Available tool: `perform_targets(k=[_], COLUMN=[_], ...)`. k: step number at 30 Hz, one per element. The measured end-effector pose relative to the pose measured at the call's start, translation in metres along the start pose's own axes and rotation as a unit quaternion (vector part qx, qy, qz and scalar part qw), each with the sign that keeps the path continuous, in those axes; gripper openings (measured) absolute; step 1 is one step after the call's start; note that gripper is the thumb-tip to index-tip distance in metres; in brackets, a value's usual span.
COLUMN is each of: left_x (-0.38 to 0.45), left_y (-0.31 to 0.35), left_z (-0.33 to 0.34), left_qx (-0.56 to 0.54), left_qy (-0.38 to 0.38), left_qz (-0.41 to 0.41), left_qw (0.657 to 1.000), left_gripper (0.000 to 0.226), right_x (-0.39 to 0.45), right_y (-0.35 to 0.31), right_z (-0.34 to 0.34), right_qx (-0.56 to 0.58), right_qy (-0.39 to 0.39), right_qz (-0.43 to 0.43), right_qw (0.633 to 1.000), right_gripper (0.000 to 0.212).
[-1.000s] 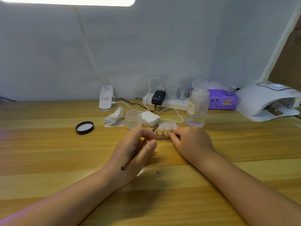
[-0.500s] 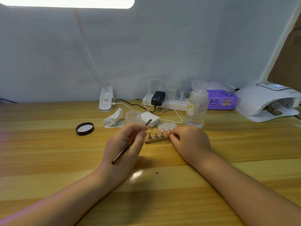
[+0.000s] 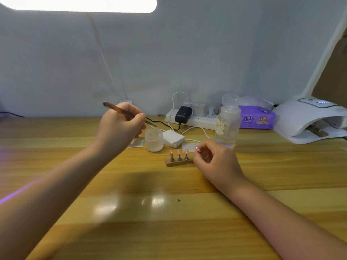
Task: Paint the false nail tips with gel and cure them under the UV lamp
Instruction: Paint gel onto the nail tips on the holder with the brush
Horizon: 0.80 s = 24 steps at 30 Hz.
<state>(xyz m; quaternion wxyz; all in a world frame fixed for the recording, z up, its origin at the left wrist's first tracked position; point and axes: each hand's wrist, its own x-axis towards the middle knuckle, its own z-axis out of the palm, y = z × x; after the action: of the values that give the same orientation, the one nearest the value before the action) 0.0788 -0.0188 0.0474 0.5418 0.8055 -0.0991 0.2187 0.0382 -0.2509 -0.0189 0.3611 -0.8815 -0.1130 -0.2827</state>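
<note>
A small wooden stand (image 3: 178, 162) lies mid-table with pink false nail tips (image 3: 178, 152) upright on metal pegs. My right hand (image 3: 216, 162) grips the stand's right end with curled fingers, covering that end. My left hand (image 3: 120, 126) is raised left of it and holds a brown brush (image 3: 120, 110), its tip (image 3: 153, 124) pointing right above a small frosted gel jar (image 3: 154, 139). The white UV lamp (image 3: 308, 119) sits at the far right, opening toward me.
A clear liquid bottle (image 3: 228, 124) stands just behind my right hand. White pads (image 3: 172, 137), a power strip (image 3: 193, 119) with a black charger and cables, and a purple tissue pack (image 3: 257, 119) line the back by the wall.
My left hand has lifted the brush up and away from the nail tips, toward the jar. My right hand stays on the stand. The view has shifted, and my left hand now hides the black lid.
</note>
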Motion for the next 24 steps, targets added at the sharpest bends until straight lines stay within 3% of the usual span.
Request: perform_targets(k=[5, 9, 18, 24], left_x=[0.025, 0.037, 0.044, 0.047], left_y=[0.009, 0.009, -0.004, -0.004], left_z=[0.006, 0.016, 0.028, 0.023], left_qx=[0.178, 0.251, 0.277, 0.246], left_qy=[-0.037, -0.075, -0.116, -0.089], left_qz=[0.015, -0.005, -0.072, -0.059], left_qw=[0.983, 0.965, 0.951, 0.963], left_gripper=[0.016, 0.019, 0.016, 0.018], right_x=[0.002, 0.002, 0.002, 0.001], right_y=[0.005, 0.009, 0.008, 0.008], right_z=[0.001, 0.004, 0.004, 0.002], right_qx=[0.031, 0.035, 0.044, 0.042], right_qy=[0.002, -0.005, -0.013, -0.021], right_qz=[0.011, 0.016, 0.008, 0.002], right_qw=[0.999, 0.999, 0.999, 0.999], right_gripper=[0.004, 0.006, 0.013, 0.009])
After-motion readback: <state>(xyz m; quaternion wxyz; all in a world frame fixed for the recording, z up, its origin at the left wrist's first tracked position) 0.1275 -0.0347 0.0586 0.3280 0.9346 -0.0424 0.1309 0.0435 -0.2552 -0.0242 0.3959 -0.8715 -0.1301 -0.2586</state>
